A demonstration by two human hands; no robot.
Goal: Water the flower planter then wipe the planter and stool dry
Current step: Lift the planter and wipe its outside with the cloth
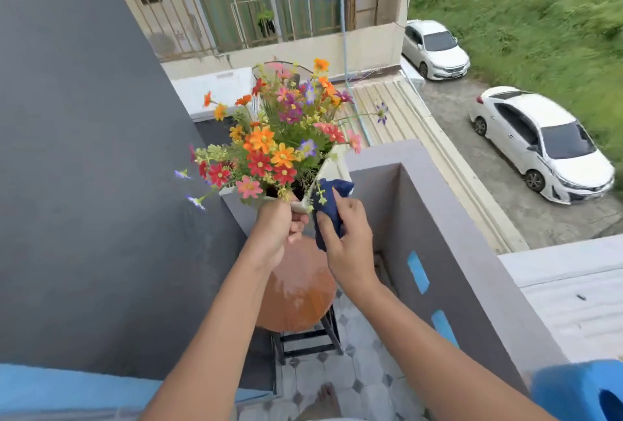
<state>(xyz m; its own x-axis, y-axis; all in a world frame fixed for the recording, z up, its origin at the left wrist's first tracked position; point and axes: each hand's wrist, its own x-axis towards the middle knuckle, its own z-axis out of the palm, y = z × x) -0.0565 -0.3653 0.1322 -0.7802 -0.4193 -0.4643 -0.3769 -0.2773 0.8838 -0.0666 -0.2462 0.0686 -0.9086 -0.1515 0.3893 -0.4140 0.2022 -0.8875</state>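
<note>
A white planter point(332, 168) full of orange, red, pink and purple flowers point(273, 147) is lifted above the stool. My left hand point(274, 232) grips its near corner from below. My right hand point(347, 238) presses a dark blue cloth point(328, 205) against the planter's right side. Below them stands a round orange-brown stool point(296, 292) with a wet, glistening seat and black legs. Most of the planter's body is hidden by the flowers and my hands.
I stand on a narrow tiled balcony point(350, 377). A dark grey wall point(84, 151) rises on the left, and a grey parapet point(448, 238) with blue openings on the right. Something blue point(580, 390) lies at the lower right corner. Parked cars lie far below.
</note>
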